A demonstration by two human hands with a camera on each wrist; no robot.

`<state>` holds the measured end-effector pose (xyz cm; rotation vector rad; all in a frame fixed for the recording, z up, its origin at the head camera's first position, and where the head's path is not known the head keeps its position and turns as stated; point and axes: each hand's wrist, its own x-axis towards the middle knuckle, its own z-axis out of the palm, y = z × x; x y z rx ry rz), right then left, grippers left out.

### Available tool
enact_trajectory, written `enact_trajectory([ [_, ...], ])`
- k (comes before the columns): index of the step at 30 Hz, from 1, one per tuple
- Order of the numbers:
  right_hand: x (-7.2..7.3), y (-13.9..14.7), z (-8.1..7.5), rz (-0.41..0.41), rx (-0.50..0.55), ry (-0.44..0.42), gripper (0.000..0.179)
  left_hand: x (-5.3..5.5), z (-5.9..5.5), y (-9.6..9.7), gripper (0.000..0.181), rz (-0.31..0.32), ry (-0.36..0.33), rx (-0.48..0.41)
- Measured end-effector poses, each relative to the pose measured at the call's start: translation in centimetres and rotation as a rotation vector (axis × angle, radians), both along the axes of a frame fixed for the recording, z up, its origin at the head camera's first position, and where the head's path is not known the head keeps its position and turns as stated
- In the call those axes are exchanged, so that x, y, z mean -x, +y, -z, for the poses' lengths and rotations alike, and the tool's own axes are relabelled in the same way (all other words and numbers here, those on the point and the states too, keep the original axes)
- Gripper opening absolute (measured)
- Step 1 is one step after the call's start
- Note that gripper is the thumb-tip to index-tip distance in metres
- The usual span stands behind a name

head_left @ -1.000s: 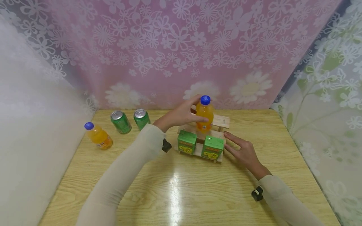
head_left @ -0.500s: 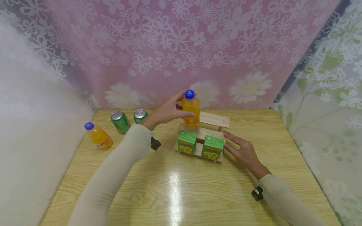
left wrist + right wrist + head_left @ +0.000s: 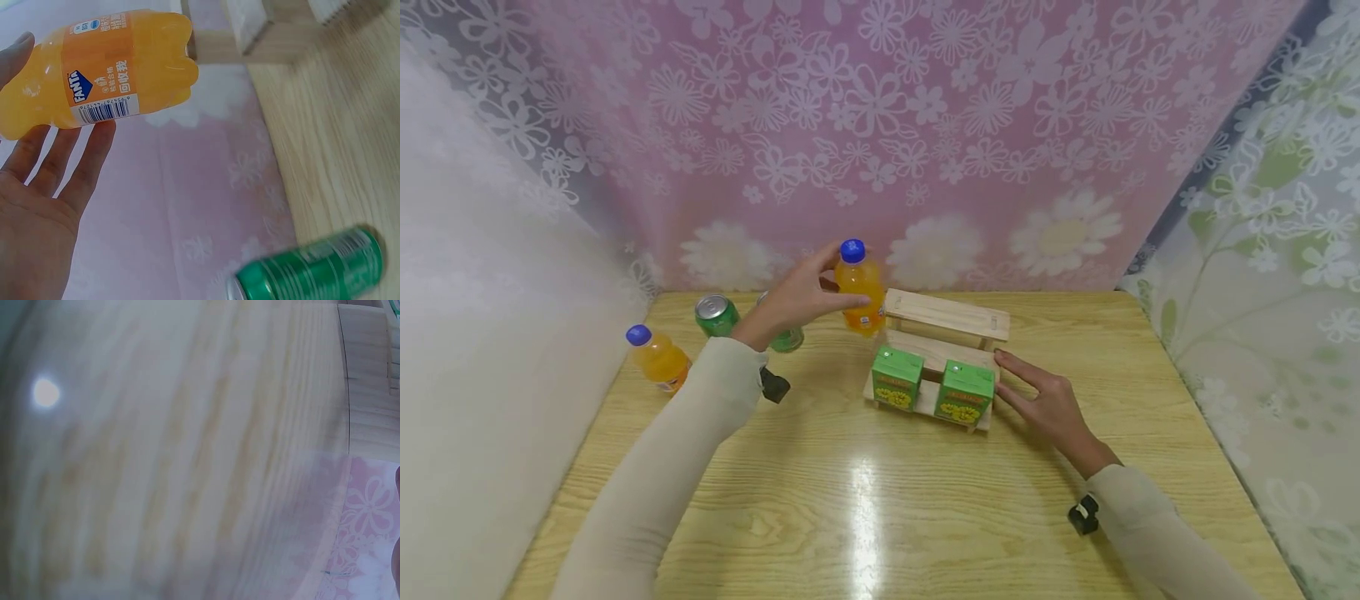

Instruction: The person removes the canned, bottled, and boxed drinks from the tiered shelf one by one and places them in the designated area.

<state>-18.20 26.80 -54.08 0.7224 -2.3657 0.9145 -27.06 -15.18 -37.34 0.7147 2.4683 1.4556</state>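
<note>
Head view: the two hands are well apart. The left hand (image 3: 796, 298) grips an orange Fanta bottle (image 3: 859, 293), blue cap up, by the left end of a stepped wooden rack (image 3: 947, 314); whether bottle and rack touch, I cannot tell. The right hand (image 3: 1051, 410) rests its extended fingers against the rack's right end. Two green cartons (image 3: 897, 379) stand on the lowest step. Farther left, on the table (image 3: 925, 517), are two green cans (image 3: 715, 313) and a second orange bottle (image 3: 657, 357), partly behind the left arm.
</note>
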Motion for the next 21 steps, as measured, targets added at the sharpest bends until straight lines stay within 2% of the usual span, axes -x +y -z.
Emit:
enact_trajectory([
  [5,-0.1,-0.1,-0.1,0.003,-0.003,-0.008,0.061,-0.4,0.5,-2.2,0.078,-0.036,-0.005,0.021],
  [12,0.0,0.0,-0.1,0.008,-0.005,-0.007,0.062,-1.5,1.2,-5.2,0.08,-0.121,-0.061,0.03],
  [21,0.1,0.1,0.3,-0.004,0.018,-0.009,0.062,-2.7,2.2,-8.4,0.078,-0.15,-0.028,0.082],
])
